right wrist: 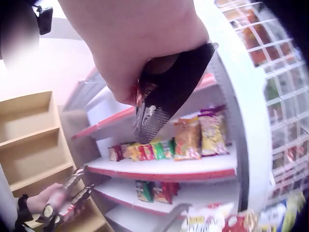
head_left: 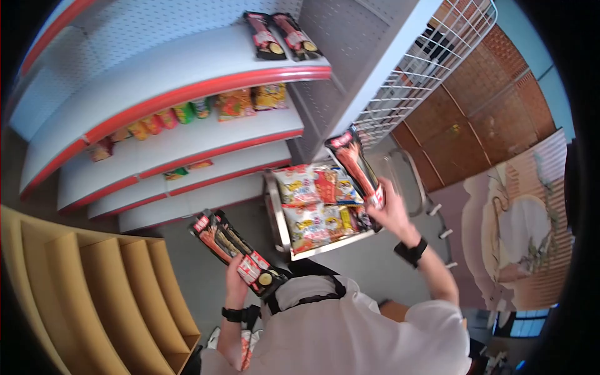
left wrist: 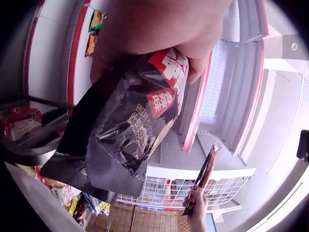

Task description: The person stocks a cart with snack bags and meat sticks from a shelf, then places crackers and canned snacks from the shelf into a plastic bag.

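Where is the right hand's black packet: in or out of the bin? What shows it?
Out: the right hand grips the black packet; the left wrist view shows it apart from the snack bags in the bin.

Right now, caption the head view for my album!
Left fingers hold two black-and-red plastic packets, right fingers another, near a silver-rimmed tub of colourful snack bags.

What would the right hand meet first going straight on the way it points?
Past the packet the right hand holds, probably the right end of the shelves; the snack bags in the cart look lower, though depth is unclear.
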A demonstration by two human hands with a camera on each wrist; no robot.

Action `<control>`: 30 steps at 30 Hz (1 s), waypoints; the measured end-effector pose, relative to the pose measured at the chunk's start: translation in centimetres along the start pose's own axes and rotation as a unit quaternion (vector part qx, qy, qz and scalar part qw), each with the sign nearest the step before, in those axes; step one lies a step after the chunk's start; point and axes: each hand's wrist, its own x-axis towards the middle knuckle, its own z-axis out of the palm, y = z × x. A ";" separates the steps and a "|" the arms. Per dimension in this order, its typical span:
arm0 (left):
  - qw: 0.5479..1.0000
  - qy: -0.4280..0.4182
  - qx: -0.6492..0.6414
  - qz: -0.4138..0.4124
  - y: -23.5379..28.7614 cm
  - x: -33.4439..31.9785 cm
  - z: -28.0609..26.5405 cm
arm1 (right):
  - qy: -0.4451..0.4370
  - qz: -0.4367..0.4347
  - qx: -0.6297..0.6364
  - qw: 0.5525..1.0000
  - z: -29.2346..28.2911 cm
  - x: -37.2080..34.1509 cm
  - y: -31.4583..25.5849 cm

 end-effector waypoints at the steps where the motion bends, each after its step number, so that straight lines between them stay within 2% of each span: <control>1: 1.000 -0.003 0.005 -0.018 -0.1 0.9 0.3 | 0.000 0.064 0.016 0.998 0.2 -2.5 2.3; 2: 1.000 -0.005 0.004 -0.031 -0.1 1.5 0.7 | 0.032 0.076 0.016 0.996 0.7 -5.3 5.4; 3: 0.998 -0.017 0.029 -0.044 -0.1 2.0 1.1 | 0.020 0.208 0.085 0.974 0.3 -7.4 5.1; 5: 0.997 -0.028 0.047 -0.057 -0.7 3.1 2.0 | 0.059 0.313 0.129 0.939 0.7 -11.2 8.9; 7: 0.995 -0.039 0.071 -0.060 -1.6 3.6 2.8 | 0.097 0.346 0.111 0.927 0.5 -13.8 12.4; 12: 0.995 -0.026 0.067 -0.071 -3.6 3.1 5.1 | 0.105 0.400 0.060 0.908 -0.1 -15.9 21.4; 15: 0.996 -0.007 0.079 -0.041 -6.2 1.9 6.1 | 0.091 0.371 0.057 0.922 0.0 -13.3 26.3; 17: 0.996 0.031 0.084 0.017 -8.2 1.3 6.2 | 0.052 0.386 0.073 0.918 0.1 -10.2 29.4; 19: 0.995 0.027 0.088 0.025 -10.4 0.6 6.5 | 0.051 0.308 -0.016 0.950 3.3 -7.8 38.6; 20: 0.996 0.024 0.084 0.030 -11.7 0.1 6.9 | 0.035 0.286 -0.012 0.958 3.6 -6.1 40.4; 21: 0.996 0.021 0.081 0.036 -12.9 -0.5 7.3 | 0.020 0.263 -0.007 0.965 4.3 -4.1 41.6; 23: 0.994 0.038 0.088 0.061 -15.8 -2.3 9.2 | -0.055 0.322 0.057 0.943 4.4 -0.2 41.3; 27: 0.991 0.101 0.028 0.085 -22.2 -5.4 9.2 | -0.066 0.276 0.089 0.955 6.7 3.9 42.5; 29: 0.988 0.127 -0.027 0.079 -24.1 -8.5 13.0 | -0.074 0.286 0.136 0.946 8.0 4.9 43.1; 30: 0.988 0.133 -0.022 0.080 -25.2 -9.2 12.7 | -0.074 0.279 0.120 0.950 8.7 5.4 43.7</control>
